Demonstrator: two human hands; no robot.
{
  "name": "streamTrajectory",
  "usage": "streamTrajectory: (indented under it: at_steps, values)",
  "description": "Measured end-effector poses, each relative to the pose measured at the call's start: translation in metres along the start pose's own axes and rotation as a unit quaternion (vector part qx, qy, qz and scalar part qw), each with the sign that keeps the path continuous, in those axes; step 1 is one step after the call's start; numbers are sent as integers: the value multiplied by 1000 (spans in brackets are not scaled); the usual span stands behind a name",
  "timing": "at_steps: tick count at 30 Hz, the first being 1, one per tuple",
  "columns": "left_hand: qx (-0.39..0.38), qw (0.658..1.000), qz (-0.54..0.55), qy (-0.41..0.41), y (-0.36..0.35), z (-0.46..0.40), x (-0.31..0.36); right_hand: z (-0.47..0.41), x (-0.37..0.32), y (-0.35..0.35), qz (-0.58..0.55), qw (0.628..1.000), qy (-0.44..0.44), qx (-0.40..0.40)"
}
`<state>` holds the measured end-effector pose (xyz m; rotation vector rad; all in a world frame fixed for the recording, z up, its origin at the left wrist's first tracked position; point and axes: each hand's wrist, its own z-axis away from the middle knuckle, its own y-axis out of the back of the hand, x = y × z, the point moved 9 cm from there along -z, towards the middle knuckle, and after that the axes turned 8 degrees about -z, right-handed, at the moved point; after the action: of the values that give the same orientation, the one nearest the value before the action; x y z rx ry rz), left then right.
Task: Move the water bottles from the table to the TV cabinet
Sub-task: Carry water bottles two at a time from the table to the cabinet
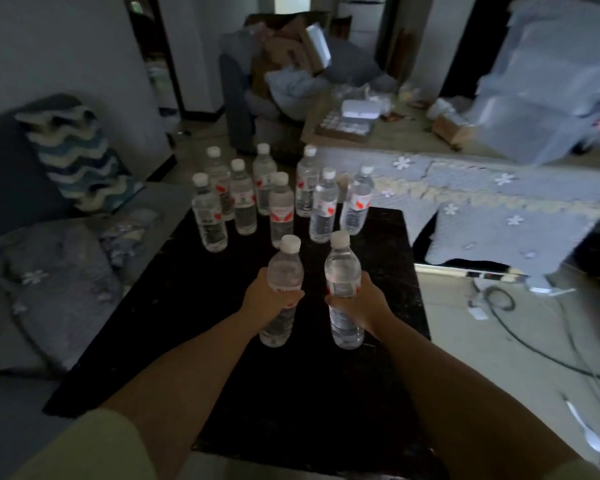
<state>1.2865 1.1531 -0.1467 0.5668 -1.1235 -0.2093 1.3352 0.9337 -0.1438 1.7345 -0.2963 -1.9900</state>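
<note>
Two clear water bottles with white caps and red-white labels are upright in my hands over the black table (194, 341). My left hand (265, 299) grips the left bottle (284, 268) round its middle. The right bottle (342, 268) is held the same way by my right hand (364, 301). Both bottles are near the table's middle; whether their bases touch the top I cannot tell. Several more bottles (279, 209) of the same kind stand grouped at the table's far end. No TV cabinet is identifiable in the view.
A grey sofa (39, 282) with a wavy-striped cushion (80, 157) lies left of the table. On the right are a flower-patterned blanket (499, 202), clear plastic bins (548, 98) and cables (534, 341) on the floor. Cardboard boxes (291, 46) crowd the back.
</note>
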Motion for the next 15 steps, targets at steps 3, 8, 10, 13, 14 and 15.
streamTrajectory:
  at_steps: [3,8,10,13,14,15]
  values:
    - [-46,998,-6,-52,-21,3,28,21,17,39,17,998,-29,56]
    - [-123,984,-35,-125,-68,13,76,64,42,100,37,983,-94,152]
    - [-170,972,-53,-154,-91,23,92,89,50,122,37,972,-116,200]
    - [-226,952,-81,-190,-126,41,111,128,62,148,35,954,-154,254]
    - [-237,947,-83,-202,-135,48,117,139,65,153,32,949,-165,266]
    - [-253,939,-82,-217,-146,55,124,153,68,160,29,943,-175,282]
